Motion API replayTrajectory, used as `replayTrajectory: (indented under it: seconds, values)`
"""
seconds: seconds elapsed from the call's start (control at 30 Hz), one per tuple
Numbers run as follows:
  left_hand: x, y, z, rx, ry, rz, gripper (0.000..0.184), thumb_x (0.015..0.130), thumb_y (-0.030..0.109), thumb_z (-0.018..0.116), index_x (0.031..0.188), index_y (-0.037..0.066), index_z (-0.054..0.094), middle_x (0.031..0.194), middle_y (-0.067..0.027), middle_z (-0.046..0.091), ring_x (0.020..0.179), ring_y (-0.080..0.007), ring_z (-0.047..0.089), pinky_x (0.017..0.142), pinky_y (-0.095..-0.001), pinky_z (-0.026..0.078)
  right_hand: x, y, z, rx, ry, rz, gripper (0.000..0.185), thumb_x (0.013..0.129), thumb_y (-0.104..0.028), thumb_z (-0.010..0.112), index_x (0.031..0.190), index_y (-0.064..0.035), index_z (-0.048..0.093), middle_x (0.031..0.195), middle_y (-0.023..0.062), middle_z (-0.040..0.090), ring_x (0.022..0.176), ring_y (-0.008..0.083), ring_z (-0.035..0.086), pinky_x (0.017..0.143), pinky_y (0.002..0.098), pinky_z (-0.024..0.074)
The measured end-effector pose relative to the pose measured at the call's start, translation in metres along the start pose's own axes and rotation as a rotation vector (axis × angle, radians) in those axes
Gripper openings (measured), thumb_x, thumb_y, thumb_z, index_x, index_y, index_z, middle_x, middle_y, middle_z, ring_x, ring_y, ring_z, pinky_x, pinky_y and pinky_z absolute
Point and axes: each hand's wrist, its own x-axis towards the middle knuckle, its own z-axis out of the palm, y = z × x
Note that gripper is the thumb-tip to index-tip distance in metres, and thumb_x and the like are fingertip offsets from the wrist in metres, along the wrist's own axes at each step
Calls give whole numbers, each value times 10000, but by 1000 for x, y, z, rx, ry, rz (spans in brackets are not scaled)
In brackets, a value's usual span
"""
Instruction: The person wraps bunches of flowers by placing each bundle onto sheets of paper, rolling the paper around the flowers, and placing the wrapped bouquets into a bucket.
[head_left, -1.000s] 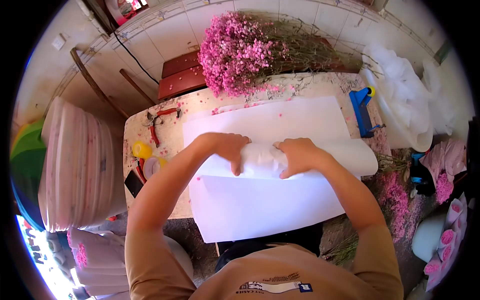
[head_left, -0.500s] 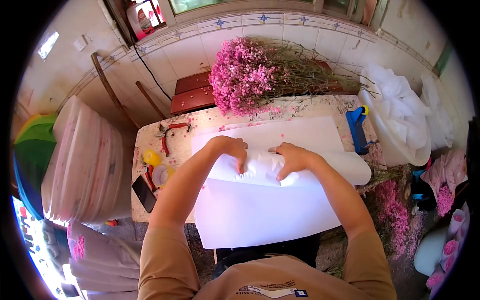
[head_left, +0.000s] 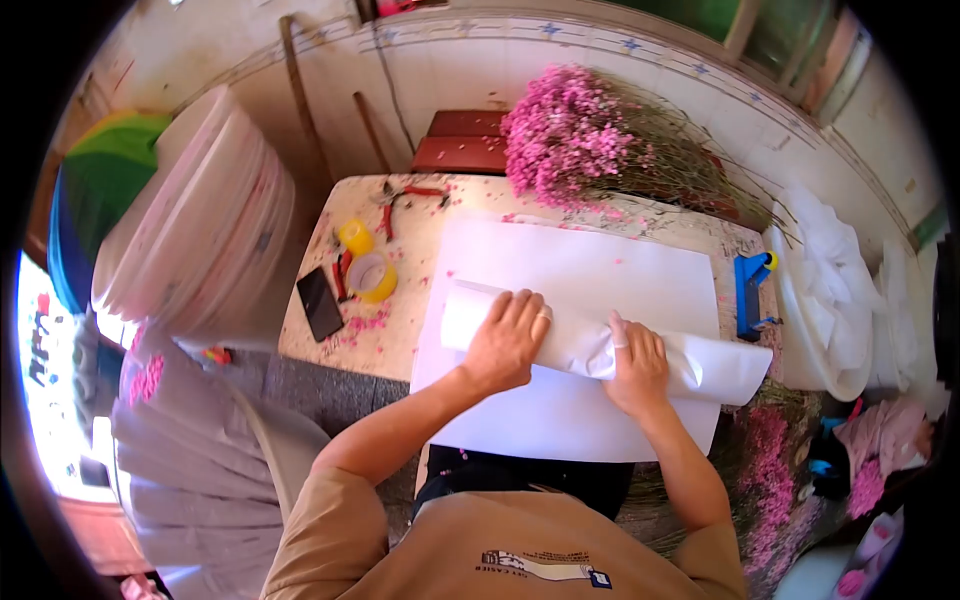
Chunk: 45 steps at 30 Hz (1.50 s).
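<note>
A white paper roll [head_left: 705, 368] lies slantwise over flat white paper sheets [head_left: 590, 250] on the table. What is wrapped inside it is hidden. My left hand [head_left: 510, 340] is wrapped over the roll near its left end, with the fingers curved over the top. Nearer the middle, my right hand [head_left: 637, 367] grips the same roll, its thumb pointing up and the paper creased beside it.
A bunch of pink flowers [head_left: 570, 135] lies at the table's back edge. Red-handled pruning shears [head_left: 388, 210], yellow tape rolls [head_left: 373, 277] and a phone [head_left: 320, 304] are on the left. A blue tape dispenser [head_left: 748, 295] stands right, beside a white tub [head_left: 825, 330].
Both hands have shifted from pressing with spread fingers to wrapping over the paper roll. The roll now looks tighter. My view has turned, so the scene sits differently.
</note>
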Motion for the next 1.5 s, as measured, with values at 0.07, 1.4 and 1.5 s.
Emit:
replayTrajectory:
  seconds: [0.07, 1.4, 1.5]
  values:
    - [-25, 18, 20, 67, 62, -31, 531, 782, 87, 617, 1280, -81, 535, 1444, -287, 509, 1404, -431, 448, 1192, -548, 312, -20, -7, 7, -110, 11, 6, 741, 771, -60, 688, 1479, -5, 479, 1255, 178, 613, 1177, 355, 589, 1005, 502, 440]
    - [-83, 50, -1, -198, 93, -75, 641, 969, 459, 582, 1462, 62, 485, 1507, -249, 472, 1432, -431, 417, 1207, -563, 290, 58, -44, -48, 272, -950, 152, 1289, 524, -372, 967, 1562, 41, 324, 1390, 312, 551, 1295, 444, 555, 1099, 475, 453]
    - [-81, 47, -8, -174, 60, -65, 641, 968, 468, 579, 1457, 63, 491, 1498, -248, 481, 1425, -431, 426, 1202, -566, 296, 58, -42, -47, 291, -954, 153, 1290, 520, -375, 967, 1561, 41, 329, 1385, 310, 556, 1285, 445, 564, 1090, 473, 462]
